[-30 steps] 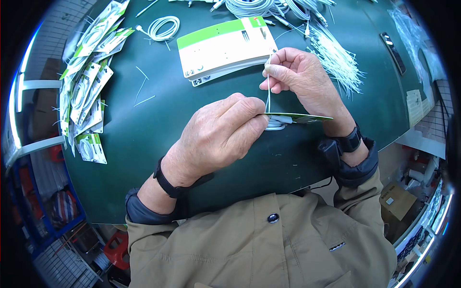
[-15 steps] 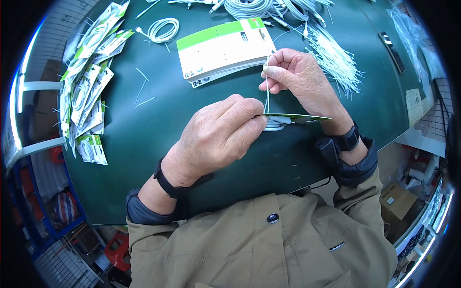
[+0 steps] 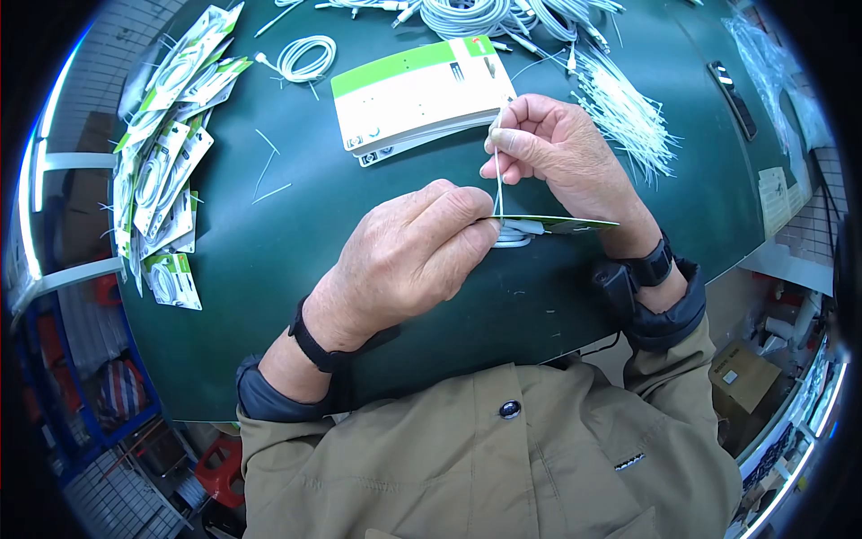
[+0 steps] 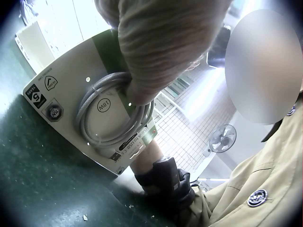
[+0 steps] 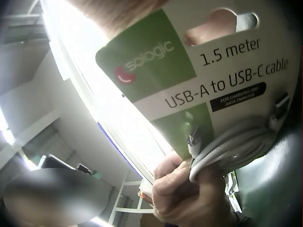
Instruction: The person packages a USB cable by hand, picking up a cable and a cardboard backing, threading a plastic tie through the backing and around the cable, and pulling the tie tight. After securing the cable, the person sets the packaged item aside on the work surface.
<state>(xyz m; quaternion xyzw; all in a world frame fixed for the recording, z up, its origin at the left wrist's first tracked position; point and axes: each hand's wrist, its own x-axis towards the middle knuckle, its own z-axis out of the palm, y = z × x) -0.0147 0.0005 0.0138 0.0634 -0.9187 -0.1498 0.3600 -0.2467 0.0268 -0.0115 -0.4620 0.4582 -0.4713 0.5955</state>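
My left hand (image 3: 404,247) grips a green and white card (image 4: 64,71) together with the coiled grey USB cable (image 4: 84,116) lying against it. In the head view the card is seen nearly edge-on, above the table. A thin white cable tie (image 3: 500,190) rises from the card beside the left fingertips. Its upper end is pinched between thumb and index finger of my right hand (image 3: 557,144). In the right wrist view, the card's printed front shows a hang hole, and the left thumb and fingers hold the cable coil at the lower edge.
A stack of flat cards (image 3: 422,94) lies just beyond the hands. Finished-looking carded cables (image 3: 166,162) pile up at left. Loose white ties (image 3: 628,112) fan out at right, near coiled cables (image 3: 476,13) and a phone (image 3: 734,99). One coil (image 3: 305,56) lies apart.
Both hands keep their hold on card and tie. The right hand has shifted very slightly down and left in the head view; little else differs.
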